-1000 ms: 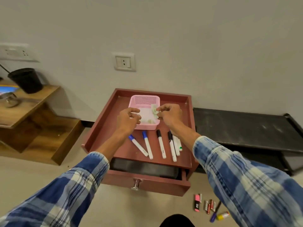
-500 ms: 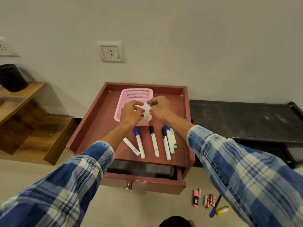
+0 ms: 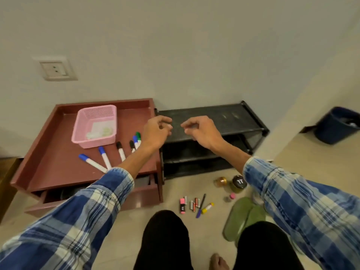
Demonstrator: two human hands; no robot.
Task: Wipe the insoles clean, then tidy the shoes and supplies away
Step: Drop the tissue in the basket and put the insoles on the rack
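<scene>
- A wall socket sits on the wall at the far left, above the furniture.
- Below it stands a red-brown drawer unit. Its top has a raised rim at the left, back and right, and its drawer is pulled partly out.
- A pink basket stands at the back of this top with pale crumpled pieces inside. There is bare surface to its left.
- Markers lie spread like a fan in front of the basket. The left forearm crosses over their near ends.
- The left hand hangs in the air above the right rim of the unit. Its fingers are loosely curled and I see nothing between them.
- A black shoe rack stands just beside the unit, against the wall. Its top shelf is bare, and the lower shelves look dark.
- The right hand hovers above the rack's top shelf, near the left hand but apart from it. Its fingers are also loosely curled and hold nothing visible.
- On the floor in front of the rack lie a pink highlighter, some batteries and a pen. Two small jars stand to their right.
- The green slippers lie on the floor beside the right knee, partly under the right sleeve, well apart from both hands.
- Past a wall corner at the far right stands a dark blue bin, with open floor before it.
</scene>
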